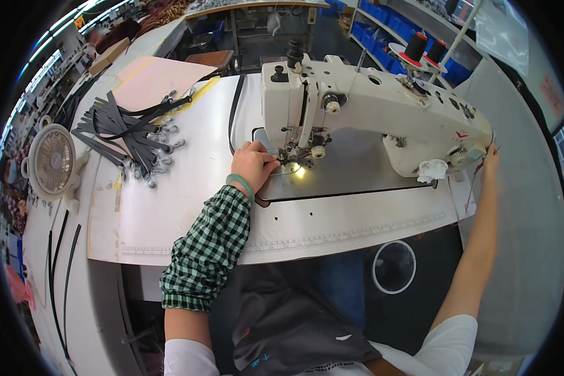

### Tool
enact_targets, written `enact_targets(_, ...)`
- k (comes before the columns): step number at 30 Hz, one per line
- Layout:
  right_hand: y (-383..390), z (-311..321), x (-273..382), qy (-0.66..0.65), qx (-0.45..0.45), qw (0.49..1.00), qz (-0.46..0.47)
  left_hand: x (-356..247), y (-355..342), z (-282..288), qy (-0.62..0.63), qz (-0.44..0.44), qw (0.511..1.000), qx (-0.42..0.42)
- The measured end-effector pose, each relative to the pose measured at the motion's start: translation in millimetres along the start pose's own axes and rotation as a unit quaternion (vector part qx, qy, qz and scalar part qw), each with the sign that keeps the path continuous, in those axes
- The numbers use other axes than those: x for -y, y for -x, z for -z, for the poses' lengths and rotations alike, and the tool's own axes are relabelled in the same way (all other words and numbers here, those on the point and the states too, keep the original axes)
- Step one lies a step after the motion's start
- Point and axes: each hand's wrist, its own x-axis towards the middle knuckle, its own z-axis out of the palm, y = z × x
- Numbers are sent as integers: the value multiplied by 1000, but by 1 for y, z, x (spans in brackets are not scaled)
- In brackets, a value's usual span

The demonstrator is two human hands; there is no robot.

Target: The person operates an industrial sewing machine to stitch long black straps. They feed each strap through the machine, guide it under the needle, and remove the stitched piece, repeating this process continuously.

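The left hand (pixel 252 164) rests on the metal bed plate (pixel 351 172) of a white industrial sewing machine (pixel 382 103), fingers curled and pressed down just beside the presser foot (pixel 289 156), where a small lamp throws a bright spot on the plate. Whether anything lies under the fingertips cannot be told. A pale green bangle (pixel 240 185) sits at the wrist, above a green and black checked sleeve cover (pixel 210 250). The right hand (pixel 490 155) reaches far out to the right end of the machine, at the handwheel end; it is seen edge-on, so whether it is open or gripping cannot be told.

The machine stands on a long white table (pixel 169 207) with a stitched-looking border along its near edge. To the left on the table lies a fanned heap of dark grey straps (pixel 122 128) with metal clips at their ends, and behind it a pinkish sheet of card (pixel 153 78). A small white fan (pixel 51 161) stands at the table's left edge. Two dark thread cones (pixel 423 47) stand on a stand behind the machine.

Under the table's edge, dark grey fabric (pixel 282 319) lies in the person's lap. Around is a workshop: blue bins (pixel 388 25) on shelves at the back, more work tables and strip lights along the left.
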Motion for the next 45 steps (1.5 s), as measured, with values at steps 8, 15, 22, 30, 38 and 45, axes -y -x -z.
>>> enact_targets(8,2,-1,-23,4,-56,996,62,-1,-1,-1,-5,22,999,34)
enact_targets(15,9,-1,2,0,-23,1000,-19,-1,-2,-2,-1,9,1000,-4)
enact_targets(22,4,0,-6,115,-91,987,60,-1,-2,-1,-15,-5,1000,-2)
enact_targets(30,-11,0,38,178,23,982,67,2,0,1,-22,6,1000,-8)
enact_targets(38,-38,33,-24,173,-26,982,65,-23,3,7,-142,-28,989,22)
enact_targets(45,-4,0,-2,34,-20,999,24,-60,44,1,-138,-78,984,78)
